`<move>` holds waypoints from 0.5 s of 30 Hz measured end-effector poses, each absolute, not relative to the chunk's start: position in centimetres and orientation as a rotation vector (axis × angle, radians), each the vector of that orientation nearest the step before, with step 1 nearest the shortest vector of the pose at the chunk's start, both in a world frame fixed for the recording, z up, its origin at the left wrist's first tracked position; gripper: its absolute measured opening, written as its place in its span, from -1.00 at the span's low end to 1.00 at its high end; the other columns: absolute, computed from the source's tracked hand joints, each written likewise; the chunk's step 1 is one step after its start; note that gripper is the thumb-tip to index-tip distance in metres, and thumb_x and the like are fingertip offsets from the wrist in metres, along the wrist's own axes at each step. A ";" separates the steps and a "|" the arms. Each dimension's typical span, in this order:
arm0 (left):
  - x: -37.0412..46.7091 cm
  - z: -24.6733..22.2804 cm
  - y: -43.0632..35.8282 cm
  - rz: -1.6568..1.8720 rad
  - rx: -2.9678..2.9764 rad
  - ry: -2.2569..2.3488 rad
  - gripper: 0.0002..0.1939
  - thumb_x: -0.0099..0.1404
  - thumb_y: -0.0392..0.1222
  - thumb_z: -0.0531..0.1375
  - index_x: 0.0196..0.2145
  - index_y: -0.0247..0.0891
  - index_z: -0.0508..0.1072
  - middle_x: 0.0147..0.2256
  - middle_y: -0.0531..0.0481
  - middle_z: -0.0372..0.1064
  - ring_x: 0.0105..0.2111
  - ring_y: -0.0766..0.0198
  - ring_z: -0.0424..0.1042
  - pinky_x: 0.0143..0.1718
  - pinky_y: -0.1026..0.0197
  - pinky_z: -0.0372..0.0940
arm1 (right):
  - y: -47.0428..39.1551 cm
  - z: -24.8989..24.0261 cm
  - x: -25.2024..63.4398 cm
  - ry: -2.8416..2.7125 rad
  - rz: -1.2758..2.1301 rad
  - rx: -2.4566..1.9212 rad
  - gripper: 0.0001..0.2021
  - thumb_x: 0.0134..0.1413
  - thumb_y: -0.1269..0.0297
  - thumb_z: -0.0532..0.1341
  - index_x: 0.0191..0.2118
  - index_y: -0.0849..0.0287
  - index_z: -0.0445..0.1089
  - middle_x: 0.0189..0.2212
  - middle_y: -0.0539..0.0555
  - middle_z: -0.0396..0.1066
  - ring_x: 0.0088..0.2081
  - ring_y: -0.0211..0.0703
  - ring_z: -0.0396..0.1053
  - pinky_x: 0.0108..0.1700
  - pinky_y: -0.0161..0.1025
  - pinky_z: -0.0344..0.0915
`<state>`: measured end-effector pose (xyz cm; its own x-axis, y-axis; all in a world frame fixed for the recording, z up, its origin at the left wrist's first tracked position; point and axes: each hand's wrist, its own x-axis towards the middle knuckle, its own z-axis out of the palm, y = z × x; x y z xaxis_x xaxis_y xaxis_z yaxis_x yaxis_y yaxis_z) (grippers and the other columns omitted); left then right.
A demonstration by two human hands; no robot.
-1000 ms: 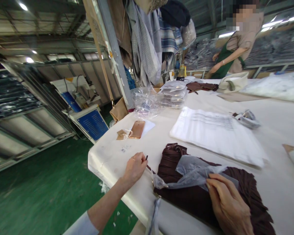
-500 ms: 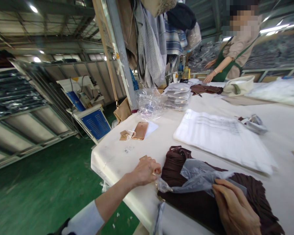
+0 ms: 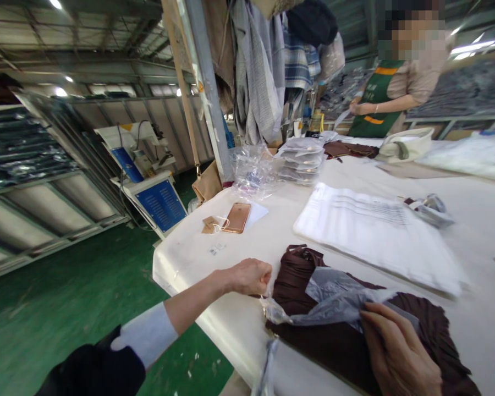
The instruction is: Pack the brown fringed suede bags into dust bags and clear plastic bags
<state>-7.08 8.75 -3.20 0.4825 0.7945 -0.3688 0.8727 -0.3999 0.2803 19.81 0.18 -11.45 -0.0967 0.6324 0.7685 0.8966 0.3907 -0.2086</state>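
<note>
A dark brown gathered fabric item [image 3: 334, 346] lies on the white table near its front edge, with crumpled translucent plastic [image 3: 338, 300] across it. My left hand [image 3: 251, 276] is closed beside the item's left end, by the twisted end of the plastic; what its fingers hold is too small to make out. My right hand [image 3: 400, 352] rests on the brown item, its fingertips at the plastic's right part, fingers bent and close together. Beyond the item lies a stack of white plastic bags [image 3: 371, 236].
A phone [image 3: 236, 218] and a tan tag [image 3: 210, 224] lie toward the left on the table [image 3: 181, 258]. Clear plastic [image 3: 253, 170] and packed bundles [image 3: 301, 159] sit farther back. Across the table stands a person in a green apron [image 3: 375, 104].
My left hand has turned and its fingers are tucked in more; the tan piece seen at it before no longer shows. The person across has straightened and raised their hands, holding something pale.
</note>
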 end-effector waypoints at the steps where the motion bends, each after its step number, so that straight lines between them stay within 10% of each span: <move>1: -7.2 -3.3 8.8 -0.223 2.282 1.397 -0.88 0.03 -0.33 0.13 -0.41 -0.24 0.41 -0.41 0.02 0.45 -0.42 0.28 0.40 -0.46 0.34 0.18 | 0.2 -11.5 19.9 -1.816 -0.393 -1.334 -0.78 0.20 0.23 0.01 -0.27 0.18 0.34 -0.23 0.11 0.38 -0.27 -0.19 0.40 -0.15 -0.27 0.30; 15: -8.3 -4.2 7.3 -0.349 2.500 1.280 -0.88 0.07 -0.17 0.24 -0.55 -0.23 0.42 -0.37 -0.01 0.36 -0.30 0.16 0.35 -0.18 0.10 0.16 | 0.4 -11.8 20.5 -1.872 -0.420 -1.282 -0.82 0.17 0.23 0.05 -0.25 0.16 0.35 -0.21 0.11 0.37 -0.28 -0.17 0.40 -0.17 -0.24 0.30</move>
<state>-8.32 7.25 -4.23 0.5713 0.7419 -0.3509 0.8174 -0.5529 0.1618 20.45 0.38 -11.76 -0.1556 0.6190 0.7698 0.8883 0.4285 -0.1650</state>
